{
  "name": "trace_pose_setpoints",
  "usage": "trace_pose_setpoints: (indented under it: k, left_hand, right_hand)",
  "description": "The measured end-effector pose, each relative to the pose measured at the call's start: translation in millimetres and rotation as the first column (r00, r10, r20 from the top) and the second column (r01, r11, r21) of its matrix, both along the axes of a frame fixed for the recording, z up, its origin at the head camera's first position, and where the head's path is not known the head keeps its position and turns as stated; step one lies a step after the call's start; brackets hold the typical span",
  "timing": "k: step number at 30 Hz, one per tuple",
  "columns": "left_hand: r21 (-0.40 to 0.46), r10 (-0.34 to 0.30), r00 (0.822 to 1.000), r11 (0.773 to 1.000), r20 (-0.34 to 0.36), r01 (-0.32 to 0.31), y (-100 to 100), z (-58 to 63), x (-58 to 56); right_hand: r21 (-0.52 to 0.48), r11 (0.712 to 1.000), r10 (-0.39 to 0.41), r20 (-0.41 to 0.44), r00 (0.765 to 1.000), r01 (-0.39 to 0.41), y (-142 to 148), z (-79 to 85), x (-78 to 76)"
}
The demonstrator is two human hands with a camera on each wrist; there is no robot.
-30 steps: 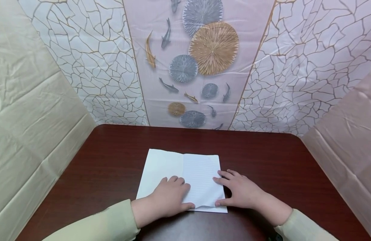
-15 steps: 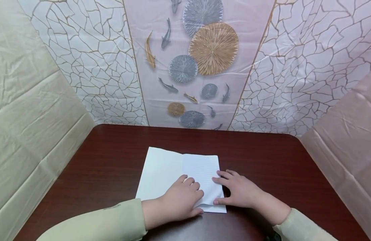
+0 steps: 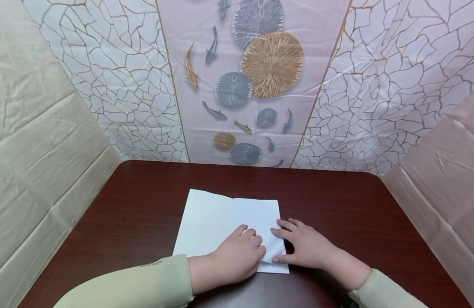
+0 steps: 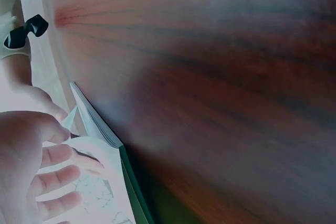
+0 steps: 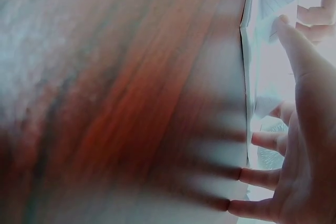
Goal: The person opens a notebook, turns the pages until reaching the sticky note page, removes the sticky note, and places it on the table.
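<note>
Left hand (image 3: 238, 259) has slid right across the notebook (image 3: 206, 222) over the last 1.0 s, now over the lower part of the right page; right hand (image 3: 310, 244) sits about where it was. Left hand: relaxed, fingers a little bent on the lined page (image 3: 257, 211), nothing visibly pinched; left wrist view has the fingers slightly apart. Right hand: fingers spread, not clasping anything, tips at the page's right edge, thumb at the lower right corner. Lined page lifts a bit near the 2 thumbs, seen in right wrist view.

Notebook lies unfolded with 2 pages up, on the near, middle part of the dark red-brown table (image 3: 144, 201). Left page blank, right page ruled. Left hand covers part of the lower area near the fold.

Pale green left sleeve (image 3: 132, 282), light right sleeve (image 3: 387, 293); black device (image 4: 26, 30) at the right wrist. Behind the table, printed cloth (image 3: 271, 64): fish, gold and grey discs, crackle pattern on 2 sides. Creased plain cloth (image 3: 48, 149) to the left, another creased cloth (image 3: 445, 171) to the right.
</note>
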State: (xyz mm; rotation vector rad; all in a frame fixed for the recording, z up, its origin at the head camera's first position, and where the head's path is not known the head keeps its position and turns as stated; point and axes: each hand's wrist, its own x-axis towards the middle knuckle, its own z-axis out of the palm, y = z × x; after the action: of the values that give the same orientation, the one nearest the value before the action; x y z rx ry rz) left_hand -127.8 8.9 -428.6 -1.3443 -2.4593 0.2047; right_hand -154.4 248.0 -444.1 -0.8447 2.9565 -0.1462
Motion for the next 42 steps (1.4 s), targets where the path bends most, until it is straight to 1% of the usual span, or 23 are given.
trace_pose_setpoints:
  k: [11,18,21,24,29,34,42]
  left_hand:
    - [0.001,-0.004,1.000,1.000,0.004,0.004,2.2,-1.7,0.8]
    - [0.012,0.006,1.000,1.000,0.007,-0.006,2.1,-2.2,0.2]
    - [0.015,0.011,1.000,1.000,0.008,-0.012,1.2,-2.1,-0.3]
    - [0.024,0.017,1.000,1.000,0.010,-0.017,-0.2,-1.6,-0.5]
    - [0.036,0.033,0.999,0.999,0.019,-0.034,-2.7,-0.5,0.0]
    - [0.069,0.063,0.998,0.996,0.011,-0.064,-6.2,1.6,-0.1]
    - [0.181,0.120,0.993,0.976,0.004,-0.119,-13.6,12.2,-2.5]
  right_hand:
    - [0.025,0.999,0.023,-0.012,1.000,-0.023,2.0,-1.9,2.6]
    - [-0.048,0.998,0.032,-0.077,0.996,-0.036,5.9,-2.9,5.6]
    - [-0.059,0.998,0.031,-0.107,0.994,-0.037,8.9,-4.1,6.2]
    - [-0.064,0.998,0.019,-0.128,0.992,-0.028,12.5,-5.6,6.7]
    - [-0.064,0.998,-0.030,-0.131,0.991,0.022,18.7,-7.9,7.4]
    - [-0.052,0.998,-0.053,-0.133,0.990,0.046,22.3,-9.4,8.1]
    - [-0.035,0.998,-0.053,-0.105,0.993,0.050,22.9,-10.6,9.6]
